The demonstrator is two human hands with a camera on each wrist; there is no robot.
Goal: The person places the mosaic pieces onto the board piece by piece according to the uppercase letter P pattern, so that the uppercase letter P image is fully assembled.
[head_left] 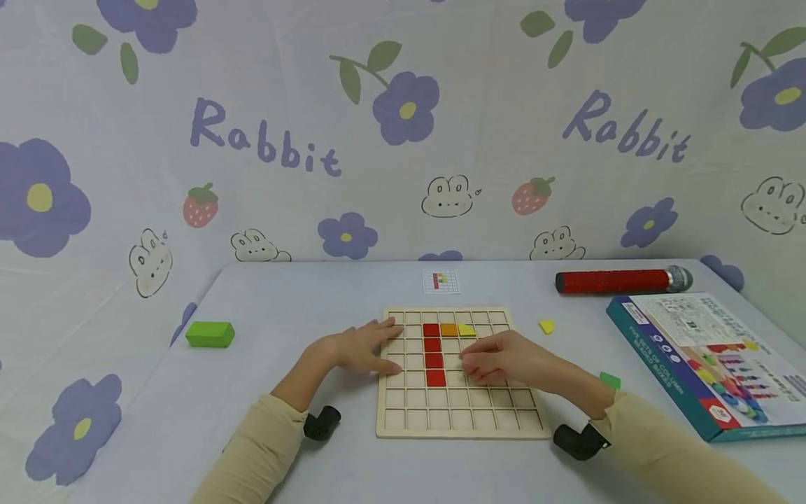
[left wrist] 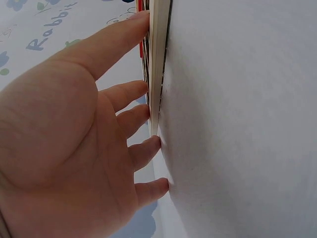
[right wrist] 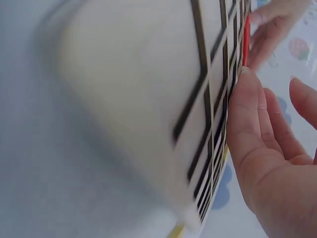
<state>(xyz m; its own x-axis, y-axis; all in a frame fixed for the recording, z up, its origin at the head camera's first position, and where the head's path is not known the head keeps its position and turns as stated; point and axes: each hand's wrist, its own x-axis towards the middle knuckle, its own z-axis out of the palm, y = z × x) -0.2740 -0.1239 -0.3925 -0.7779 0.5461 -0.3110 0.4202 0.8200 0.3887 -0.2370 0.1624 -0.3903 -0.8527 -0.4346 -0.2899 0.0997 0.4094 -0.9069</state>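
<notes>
A square wooden grid board (head_left: 462, 420) lies on the table in the head view. Red tiles (head_left: 434, 360) make a column in it, with an orange tile (head_left: 448, 330) and a yellow tile (head_left: 466, 330) beside the top one. My left hand (head_left: 362, 348) rests at the board's left edge, fingers spread, its thumb on the border cells. Over the middle cells my right hand (head_left: 504, 360) is lowered with bent fingers. In the right wrist view its fingertips (right wrist: 244, 74) are right at the grid, other fingers stand apart, and no piece shows between them.
Behind the board lies a small pattern card (head_left: 441, 282). A loose yellow piece (head_left: 546, 327) and a green piece (head_left: 609, 380) are to the right, near a boxed set (head_left: 711, 364) and a red microphone (head_left: 620, 281). A green block (head_left: 210, 334) sits far left.
</notes>
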